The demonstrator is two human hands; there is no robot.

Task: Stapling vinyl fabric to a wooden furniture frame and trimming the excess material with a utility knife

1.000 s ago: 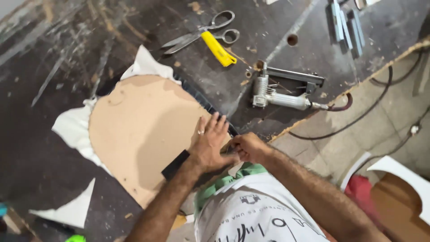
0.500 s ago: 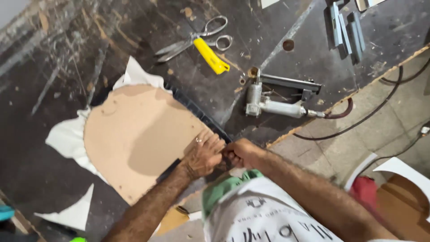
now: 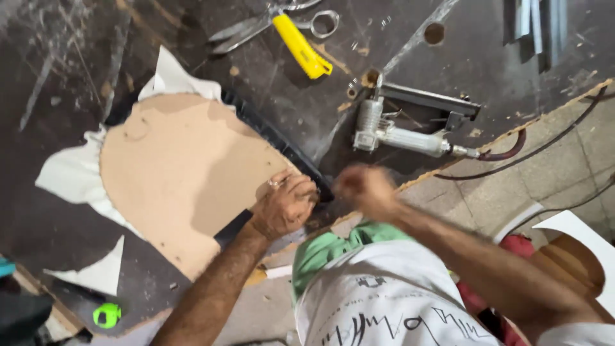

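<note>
A rounded tan board (image 3: 186,173) lies on the dark workbench (image 3: 57,70), with white fabric (image 3: 70,179) sticking out from under it and a black strip (image 3: 282,144) along its near right edge. My left hand (image 3: 285,205) is clenched at the board's near corner, gripping the black strip's edge there. My right hand (image 3: 362,189) is blurred just to the right of it, near the bench edge; what it holds cannot be made out.
A pneumatic staple gun (image 3: 403,128) with a dark hose (image 3: 512,150) lies right of the board. Scissors (image 3: 269,22) and a yellow utility knife (image 3: 301,45) lie at the back. A green object (image 3: 107,315) sits near the bench's left corner. Tiled floor is at right.
My left hand went from flat and spread on the board to clenched at its corner. My right hand has pulled a little away to the right. The view has shifted closer.
</note>
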